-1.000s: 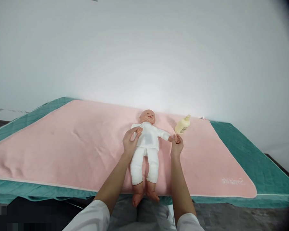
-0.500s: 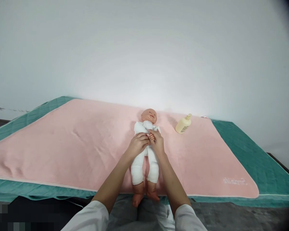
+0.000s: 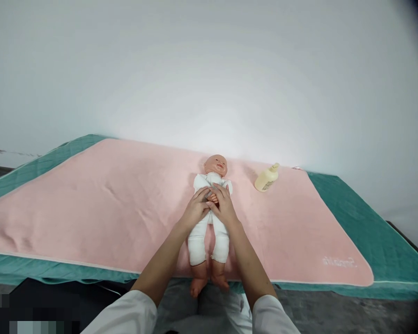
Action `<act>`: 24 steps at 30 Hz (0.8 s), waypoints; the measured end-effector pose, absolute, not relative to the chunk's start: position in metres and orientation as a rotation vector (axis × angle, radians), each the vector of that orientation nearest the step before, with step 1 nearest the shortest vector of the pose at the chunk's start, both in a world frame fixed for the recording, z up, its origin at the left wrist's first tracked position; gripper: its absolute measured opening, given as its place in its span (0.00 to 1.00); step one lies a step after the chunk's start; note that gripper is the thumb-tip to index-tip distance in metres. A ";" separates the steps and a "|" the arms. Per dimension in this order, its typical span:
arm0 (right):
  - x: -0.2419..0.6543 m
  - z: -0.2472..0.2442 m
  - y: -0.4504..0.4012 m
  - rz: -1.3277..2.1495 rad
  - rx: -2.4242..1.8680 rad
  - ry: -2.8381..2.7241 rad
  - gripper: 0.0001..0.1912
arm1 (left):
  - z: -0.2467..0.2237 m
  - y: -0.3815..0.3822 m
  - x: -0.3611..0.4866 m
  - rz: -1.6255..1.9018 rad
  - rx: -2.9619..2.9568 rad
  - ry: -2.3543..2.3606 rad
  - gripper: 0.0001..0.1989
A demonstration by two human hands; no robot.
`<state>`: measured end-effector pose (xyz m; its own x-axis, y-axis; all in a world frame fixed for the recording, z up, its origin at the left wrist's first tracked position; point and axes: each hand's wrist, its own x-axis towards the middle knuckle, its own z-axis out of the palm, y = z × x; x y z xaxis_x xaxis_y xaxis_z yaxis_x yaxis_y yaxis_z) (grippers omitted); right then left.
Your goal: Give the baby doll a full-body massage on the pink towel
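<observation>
A baby doll (image 3: 197, 253) in white cloth lies on its back, its head toward the wall and its bare feet at the near edge. My left hand (image 3: 195, 208) and my right hand (image 3: 225, 208) meet over its belly. Between them shows the doll's small hand (image 3: 213, 198), with my fingers and thumbs closed around it from both sides. My fingertips rest near the doll's chest, and my palms hide part of its arms and waist.
A pale yellow pump bottle (image 3: 265, 179) stands on the pink mat (image 3: 292, 232) to the right of the doll. Under the mat is a green padded cover (image 3: 365, 222). Behind the bed rises a white wall (image 3: 209, 74).
My right fingers have shifted left and lie flatter over the doll's chest. The doll's hand has moved slightly left, between both my hands. My left hand has turned its fingers a little upward.
</observation>
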<state>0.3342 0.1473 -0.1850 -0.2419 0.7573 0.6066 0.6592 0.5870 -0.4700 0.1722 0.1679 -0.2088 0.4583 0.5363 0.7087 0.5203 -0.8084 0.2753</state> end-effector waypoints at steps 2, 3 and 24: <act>0.333 -0.185 0.148 0.152 -1.135 -1.976 0.23 | -0.210 0.169 0.172 1.326 2.668 0.947 0.08; 0.332 -0.186 0.148 0.157 -1.138 -1.969 0.23 | -0.210 0.169 0.173 1.338 2.662 0.942 0.08; 0.417 -0.194 0.151 0.371 -1.446 -0.864 0.25 | -0.214 0.186 0.148 1.798 1.533 1.373 0.24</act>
